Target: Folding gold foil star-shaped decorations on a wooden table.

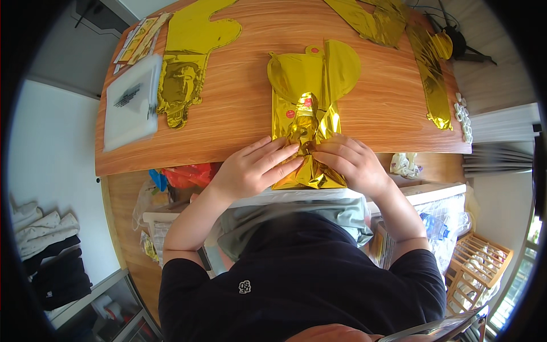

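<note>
A shiny gold foil balloon (pixel 297 74), flat and partly folded, lies at the near edge of the wooden table in front of me. Its upper part spreads into rounded lobes, and small red round stickers show on it. The near part is creased and bunched up in the middle. My left hand (pixel 250 166) rests on its left side, fingers stretched toward the middle crease. From the right, my right hand (pixel 348 164) lies on the foil with its fingers extended and slightly bent. Both sets of fingertips touch the crumpled foil, partly hiding it.
More flat gold foil balloons lie on the table (pixel 233 108): one at the far left (pixel 191 40), others at the far right (pixel 428 74). A stack of clear plastic bags (pixel 132 102) sits at the left edge. Small white rolls (pixel 462 117) line the right edge.
</note>
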